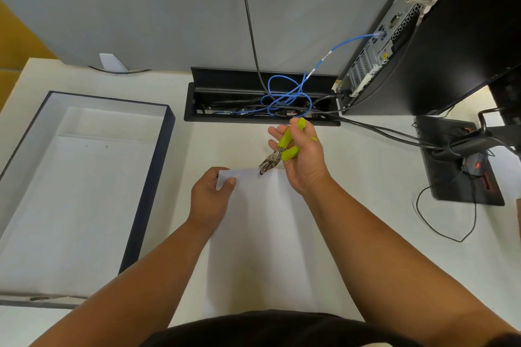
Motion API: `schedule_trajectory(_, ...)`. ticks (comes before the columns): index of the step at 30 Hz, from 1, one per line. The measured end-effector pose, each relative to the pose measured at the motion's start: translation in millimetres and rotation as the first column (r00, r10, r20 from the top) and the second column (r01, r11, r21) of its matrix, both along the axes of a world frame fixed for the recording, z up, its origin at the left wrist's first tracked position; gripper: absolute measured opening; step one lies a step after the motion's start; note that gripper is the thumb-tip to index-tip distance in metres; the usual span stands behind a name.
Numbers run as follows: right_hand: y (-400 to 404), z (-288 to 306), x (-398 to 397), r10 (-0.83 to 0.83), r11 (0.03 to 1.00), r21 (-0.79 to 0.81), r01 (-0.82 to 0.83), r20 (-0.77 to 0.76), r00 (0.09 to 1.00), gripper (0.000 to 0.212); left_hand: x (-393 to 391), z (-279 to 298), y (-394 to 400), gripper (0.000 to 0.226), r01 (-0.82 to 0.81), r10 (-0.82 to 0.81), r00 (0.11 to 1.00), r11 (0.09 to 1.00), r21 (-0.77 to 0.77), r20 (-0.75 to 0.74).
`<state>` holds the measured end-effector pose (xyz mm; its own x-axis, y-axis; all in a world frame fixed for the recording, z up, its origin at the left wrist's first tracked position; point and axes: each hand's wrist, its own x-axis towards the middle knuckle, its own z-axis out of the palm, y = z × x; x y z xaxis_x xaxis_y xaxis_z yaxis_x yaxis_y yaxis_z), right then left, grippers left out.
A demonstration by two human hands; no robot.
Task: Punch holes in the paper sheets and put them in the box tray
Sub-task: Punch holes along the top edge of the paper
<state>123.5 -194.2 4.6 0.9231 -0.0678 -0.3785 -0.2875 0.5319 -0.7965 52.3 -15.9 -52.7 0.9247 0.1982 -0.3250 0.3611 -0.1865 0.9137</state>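
Partly hidden punch [272,159] in right hand [303,155] grip, left hand [210,196] pinching paper [262,234]

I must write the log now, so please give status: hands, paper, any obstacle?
Left hand pinching paper sheet at far corner. Right hand gripping green-handled hole punch, head at far edge. Box tray left, holds paper. No obstacle.

No legible text or labels anywhere.

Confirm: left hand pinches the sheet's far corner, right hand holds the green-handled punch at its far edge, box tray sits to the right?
Not quite. The head view shows the box tray on the left, not the right. The rest holds: left hand pinches the sheet corner, right hand holds the green-handled punch at its far edge.
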Motion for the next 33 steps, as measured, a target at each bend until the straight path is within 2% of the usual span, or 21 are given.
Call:
schedule_trajectory(4, 13.7, -4.1, 2.2, 0.028, 0.993, -0.112, -0.023, 0.048, 0.998, 0.014, -3.2, -1.0, -2.6, 0.010, -0.008, 0.008, 1.000, 0.999, 0.047, -0.002)
schedule_trajectory(9, 25.2, -5.6, 4.0, 0.105, 0.975, -0.205, -0.091, 0.059, 0.993, 0.010, -4.5, -2.1, -5.7, 0.007, -0.019, 0.019, 1.000, 0.999, 0.042, -0.008)
schedule_trajectory(15, 35.9, -5.4, 7.0, 0.088, 0.970, -0.233, -0.073, 0.056, 0.995, 0.007, -6.9, -1.4, -8.3, 0.006, -0.032, 0.032, 0.999, 0.999, 0.013, 0.004)
schedule_trajectory(21, 41.5, -7.7, 4.9, 0.082, 0.971, -0.229, -0.069, 0.048, 0.995, 0.014, -9.0, -0.3, -9.7, 0.010, -0.022, 0.021, 0.999, 1.000, 0.016, 0.027)
schedule_trajectory(33, 45.1, -7.5, 4.1, 0.080, 0.963, -0.258, -0.076, 0.007, 0.997, 0.016, -13.1, -2.9, -12.0, 0.010, -0.024, 0.024, 1.000, 0.999, 0.037, -0.005)
